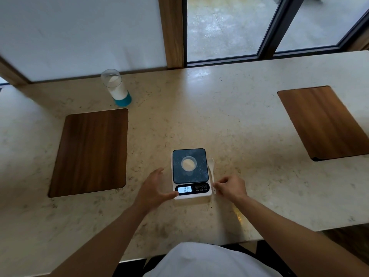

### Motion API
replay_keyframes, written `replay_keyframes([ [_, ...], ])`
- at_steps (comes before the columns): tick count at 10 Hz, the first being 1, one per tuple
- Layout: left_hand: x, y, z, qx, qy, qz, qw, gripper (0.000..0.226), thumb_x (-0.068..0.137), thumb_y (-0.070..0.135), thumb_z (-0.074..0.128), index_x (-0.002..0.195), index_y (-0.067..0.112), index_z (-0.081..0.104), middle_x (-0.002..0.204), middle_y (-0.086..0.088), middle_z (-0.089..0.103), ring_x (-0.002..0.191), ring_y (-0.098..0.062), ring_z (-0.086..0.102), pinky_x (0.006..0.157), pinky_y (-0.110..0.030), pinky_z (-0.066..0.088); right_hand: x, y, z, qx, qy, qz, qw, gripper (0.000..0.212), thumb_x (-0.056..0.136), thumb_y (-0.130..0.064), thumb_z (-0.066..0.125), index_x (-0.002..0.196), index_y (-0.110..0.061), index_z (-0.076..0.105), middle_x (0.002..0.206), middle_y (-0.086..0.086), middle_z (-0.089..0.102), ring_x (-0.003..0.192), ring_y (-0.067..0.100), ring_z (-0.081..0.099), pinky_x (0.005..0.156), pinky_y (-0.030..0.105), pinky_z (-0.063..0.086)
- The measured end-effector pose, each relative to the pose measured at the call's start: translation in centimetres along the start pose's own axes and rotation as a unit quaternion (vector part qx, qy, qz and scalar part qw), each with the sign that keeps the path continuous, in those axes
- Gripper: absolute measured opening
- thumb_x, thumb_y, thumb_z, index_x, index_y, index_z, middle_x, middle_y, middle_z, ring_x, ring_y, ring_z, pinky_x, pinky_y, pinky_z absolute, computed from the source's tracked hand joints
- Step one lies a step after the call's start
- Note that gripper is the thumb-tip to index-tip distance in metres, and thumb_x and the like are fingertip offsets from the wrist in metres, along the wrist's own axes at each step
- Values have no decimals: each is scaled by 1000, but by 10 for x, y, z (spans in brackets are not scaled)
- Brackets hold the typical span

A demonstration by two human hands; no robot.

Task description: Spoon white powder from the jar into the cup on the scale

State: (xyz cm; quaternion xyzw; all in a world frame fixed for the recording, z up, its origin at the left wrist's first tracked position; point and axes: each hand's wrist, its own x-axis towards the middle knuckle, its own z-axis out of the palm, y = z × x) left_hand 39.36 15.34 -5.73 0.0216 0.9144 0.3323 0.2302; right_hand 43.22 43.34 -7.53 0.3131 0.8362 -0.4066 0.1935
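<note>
Marble counter [239, 120], clear cup [188, 163] of white powder on scale [190, 172], left hand [153, 188] open, right hand [231, 186] seemingly pinching spoon [212, 172]

marble counter [229, 108], two wooden boards [89, 152]; window [225, 27]

I count one scale [190, 172] in front of me, one cup [188, 163] on it, one white spoon [212, 172] just right of it, and one jar [116, 87] far left. Two wooden boards: one left [89, 152], one far right [324, 122]. Two hands, my left [154, 188] and my right [230, 186].
</note>
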Motion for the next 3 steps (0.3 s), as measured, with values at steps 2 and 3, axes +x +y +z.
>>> replay_keyframes([
  [2,2,-1,-5,-11,11,6,1000,110,63,57,88,151,18,36,154,-7,46,137,-26,47,111,-47,42,1,-13,-8,18,7,-23,1000,24,86,-26,74,63,-21,73,65,-3,73,64,11,70,71,36,61],
  [3,6,2,-8,-16,18,2,1000,112,62,60,87,151,17,36,153,-9,47,135,-27,50,108,-45,43,2,-24,-12,55,-10,-36,998,19,91,-26,66,78,-16,75,76,0,74,74,16,71,78,42,60],
])
